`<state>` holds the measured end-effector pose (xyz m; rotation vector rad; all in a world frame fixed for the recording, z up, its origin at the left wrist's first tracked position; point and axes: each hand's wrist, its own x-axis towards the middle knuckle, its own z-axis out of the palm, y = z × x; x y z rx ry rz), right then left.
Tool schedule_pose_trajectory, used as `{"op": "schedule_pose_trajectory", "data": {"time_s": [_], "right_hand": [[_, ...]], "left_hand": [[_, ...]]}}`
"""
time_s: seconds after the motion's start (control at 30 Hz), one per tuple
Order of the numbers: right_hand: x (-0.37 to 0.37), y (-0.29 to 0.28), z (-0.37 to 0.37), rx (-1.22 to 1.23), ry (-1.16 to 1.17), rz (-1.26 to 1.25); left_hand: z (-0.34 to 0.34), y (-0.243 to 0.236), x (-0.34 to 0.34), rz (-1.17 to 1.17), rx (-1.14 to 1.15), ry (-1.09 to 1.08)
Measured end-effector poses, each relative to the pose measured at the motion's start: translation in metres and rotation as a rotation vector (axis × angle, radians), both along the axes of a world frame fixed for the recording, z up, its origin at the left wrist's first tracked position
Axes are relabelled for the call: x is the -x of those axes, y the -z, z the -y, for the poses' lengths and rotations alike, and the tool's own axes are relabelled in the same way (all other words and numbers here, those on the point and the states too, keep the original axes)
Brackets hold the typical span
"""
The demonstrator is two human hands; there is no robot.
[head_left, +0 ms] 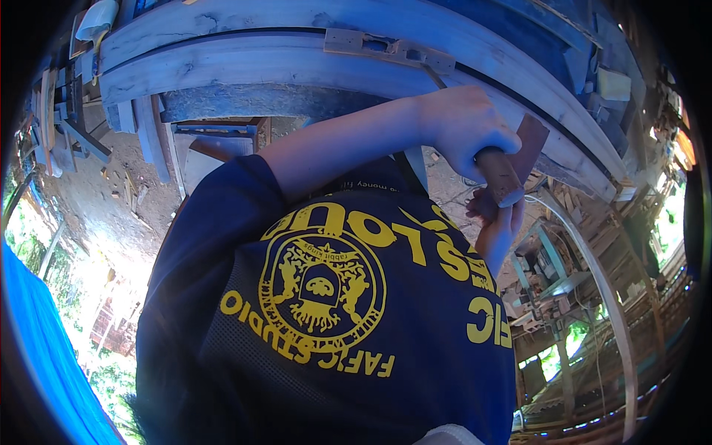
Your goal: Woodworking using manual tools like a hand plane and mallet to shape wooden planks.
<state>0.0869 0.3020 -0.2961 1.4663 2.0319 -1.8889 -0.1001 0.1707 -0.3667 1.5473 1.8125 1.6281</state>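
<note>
My left arm crosses in front of my dark shirt, and my left hand (471,130) is closed around a chisel with a round wooden handle (498,178). Its thin blade (434,76) slants up to the near edge of a pale wooden block (389,50) with cut-out slots; whether it touches cannot be told. Just below the handle's butt end is my right hand (498,222), partly hidden by it. The fingers of that hand curl at the lower end of a flat reddish-brown piece of wood (530,144), which stands up behind the chisel handle.
Long pale timber beams (252,63) run across the far side, with the block on them. Boards (152,137) lean at the left. Wood scraps lie on the dirt floor (122,193). At right are a curved pale strip (604,289) and a greenish frame (549,248).
</note>
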Motion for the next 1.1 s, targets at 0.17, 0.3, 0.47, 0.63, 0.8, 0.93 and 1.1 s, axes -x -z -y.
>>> {"op": "schedule_pose_trajectory", "data": {"time_s": [0.17,0.3,0.47,0.63,0.8,0.93,1.1], "right_hand": [[0.003,0.005,-0.006,0.005,-0.008,-0.015],[0.008,0.004,-0.012,0.006,-0.05,0.0],[0.013,0.012,-0.021,0.025,-0.071,-0.001],[0.012,0.018,-0.029,0.05,-0.108,-0.015],[0.013,0.022,-0.033,0.042,-0.106,0.007],[0.01,0.023,-0.037,0.026,-0.117,0.009],[0.007,0.025,-0.039,0.02,-0.126,0.023]], "left_hand": [[-0.003,0.002,0.001,0.001,0.005,-0.025],[-0.004,0.0,0.001,0.02,0.025,-0.027],[-0.006,0.003,0.0,0.055,-0.016,-0.068],[-0.006,0.001,0.001,0.052,0.001,-0.078],[-0.006,0.002,0.0,0.066,-0.013,-0.096],[-0.007,0.002,-0.001,0.055,-0.014,-0.101],[-0.005,0.001,-0.001,0.053,-0.006,-0.087]]}}
